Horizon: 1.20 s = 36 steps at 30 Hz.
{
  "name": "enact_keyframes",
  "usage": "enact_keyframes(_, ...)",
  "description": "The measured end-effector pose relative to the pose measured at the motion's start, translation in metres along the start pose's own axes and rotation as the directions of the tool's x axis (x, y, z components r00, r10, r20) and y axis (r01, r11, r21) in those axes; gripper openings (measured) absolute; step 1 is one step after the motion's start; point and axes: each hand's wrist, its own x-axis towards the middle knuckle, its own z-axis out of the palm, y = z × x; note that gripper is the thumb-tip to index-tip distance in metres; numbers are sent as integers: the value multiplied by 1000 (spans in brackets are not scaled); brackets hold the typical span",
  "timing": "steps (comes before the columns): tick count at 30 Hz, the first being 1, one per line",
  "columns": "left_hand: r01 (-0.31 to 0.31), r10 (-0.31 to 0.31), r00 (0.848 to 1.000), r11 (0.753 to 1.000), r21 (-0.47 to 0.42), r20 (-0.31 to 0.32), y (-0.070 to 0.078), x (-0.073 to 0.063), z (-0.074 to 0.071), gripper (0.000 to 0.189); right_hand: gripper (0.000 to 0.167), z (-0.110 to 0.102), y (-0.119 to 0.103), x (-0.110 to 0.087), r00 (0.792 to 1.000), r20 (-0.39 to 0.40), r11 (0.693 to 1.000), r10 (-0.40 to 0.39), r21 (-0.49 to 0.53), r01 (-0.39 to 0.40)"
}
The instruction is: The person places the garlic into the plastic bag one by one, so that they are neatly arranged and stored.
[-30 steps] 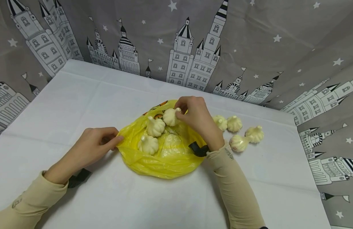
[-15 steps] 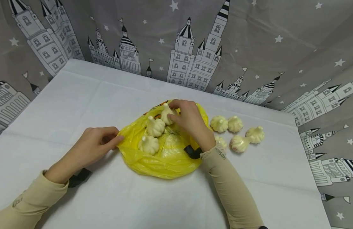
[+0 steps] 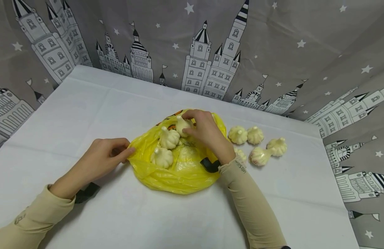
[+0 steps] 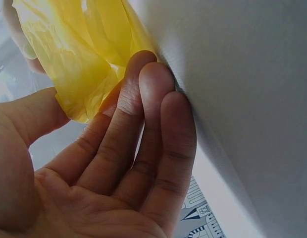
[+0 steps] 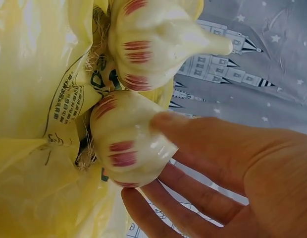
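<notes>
A yellow plastic bag lies spread with its mouth turned up. My left hand pinches its left rim between thumb and fingers, as the left wrist view also shows. Inside, toward the back, my right hand holds a garlic bulb by its side, its stem pointing up. In the right wrist view, thumb and fingers lie around that bulb, which has reddish streaks. Two more bulbs sit in the bag: a middle garlic bulb and a front garlic bulb.
Several garlic bulbs lie on the white table to the right of the bag, one partly behind the right sleeve. A grey curtain printed with castles and stars hangs behind the table.
My right hand has moved left and set its garlic bulb against the middle one, turning the stem from rightward to upright. My left hand has stayed on the rim.
</notes>
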Motion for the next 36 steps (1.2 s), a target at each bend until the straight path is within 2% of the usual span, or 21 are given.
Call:
enact_keyframes(7, -3, 3, 1000, 1000, 2, 7, -1, 0, 0, 17, 42, -8, -4, -7, 999, -26, 1000, 23, -15, -24)
enact_keyframes(16, 1, -1, 1000, 1000, 11, 8, -1, 0, 0, 18, 39, -14, -8, -17, 998, -61, 1000, -1, -26, 0)
enact_keyframes(24, 0, 0, 1000, 1000, 14, 6, -1, 0, 1, 17, 37, -17, -10, -33, 996, -88, 996, -14, -86, 6)
enact_keyframes(31, -1, 1, 1000, 1000, 14, 3, -1, 0, 1, 16, 36, -22, -1, -53, 991, -113, 995, -67, -87, 57)
enact_keyframes(36, -3, 3, 1000, 1000, 20, -7, 0, 0, 0, 17, 35, -28, 10, -67, 991, -115, 994, -68, -89, 58)
